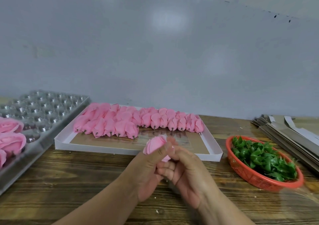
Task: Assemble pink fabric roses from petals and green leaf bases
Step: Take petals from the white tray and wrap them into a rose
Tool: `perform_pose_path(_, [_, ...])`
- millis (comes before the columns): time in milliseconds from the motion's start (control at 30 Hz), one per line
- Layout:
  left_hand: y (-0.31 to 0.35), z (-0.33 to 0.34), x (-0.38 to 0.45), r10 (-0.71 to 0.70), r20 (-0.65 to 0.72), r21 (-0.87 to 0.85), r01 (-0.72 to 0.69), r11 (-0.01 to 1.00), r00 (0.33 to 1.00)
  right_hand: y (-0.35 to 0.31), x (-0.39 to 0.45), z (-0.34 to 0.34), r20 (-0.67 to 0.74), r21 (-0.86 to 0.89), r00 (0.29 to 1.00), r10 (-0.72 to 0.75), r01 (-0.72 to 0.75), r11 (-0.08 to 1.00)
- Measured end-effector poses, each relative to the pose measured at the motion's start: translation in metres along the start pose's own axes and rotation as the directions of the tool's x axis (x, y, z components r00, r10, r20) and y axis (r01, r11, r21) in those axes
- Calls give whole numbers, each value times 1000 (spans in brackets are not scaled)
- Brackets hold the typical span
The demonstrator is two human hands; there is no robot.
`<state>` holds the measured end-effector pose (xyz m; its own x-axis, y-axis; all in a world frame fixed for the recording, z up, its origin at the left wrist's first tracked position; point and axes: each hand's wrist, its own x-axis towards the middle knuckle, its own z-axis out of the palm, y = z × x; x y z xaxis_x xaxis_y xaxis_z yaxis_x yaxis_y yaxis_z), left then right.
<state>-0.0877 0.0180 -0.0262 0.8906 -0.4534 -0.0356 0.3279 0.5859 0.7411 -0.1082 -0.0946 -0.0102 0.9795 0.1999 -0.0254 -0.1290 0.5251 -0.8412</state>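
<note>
Left hand (146, 171) and right hand (188, 171) pressed together, fingers curled, forearms angled inward

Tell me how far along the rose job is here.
Done: a few open roses sit in the clear tray. In hand: both the left hand and right hand grip one bud. Left: rows of buds in the white box, leaves in the red basket.

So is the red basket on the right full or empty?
Fairly full: the red basket holds a heap of green leaf bases reaching its rim.

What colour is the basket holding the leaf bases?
Red-orange mesh basket, at the right in the head view; the leaf bases are green.
</note>
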Motion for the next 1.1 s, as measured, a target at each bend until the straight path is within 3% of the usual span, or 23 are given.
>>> perform_pose_path(167, [2,1,2,6,-48,-35,-8,999,999,5,0,-3,-19,-40,998,-60,60,997])
perform_pose_path(300, [2,3,6,35,-112,-69,-43,997,993,13,1,-1,-7,-353,948,-317,294,888])
perform_pose_path(433, [-1,8,3,25,-95,-45,-29,999,995,17,1,-2,-56,-564,889,-454,347,749])
perform_pose_path(567, [1,5,4,17,-52,-23,-18,1000,999,16,0,-4,-18,-577,897,-442,351,737])
perform_pose_path(733, [3,-2,7,34,-69,55,-30,998,997,15,1,-4,-33,-409,959,-283,246,879])
perform_pose_path(933, [4,-1,8,98,-31,68,-96,993,995,14,-1,-4,27,-623,913,-408,334,707])
perform_pose_path(1100, [3,-4,2,82,188,174,-115,978,979,7,-1,-5,-40,-398,932,-361,317,861])
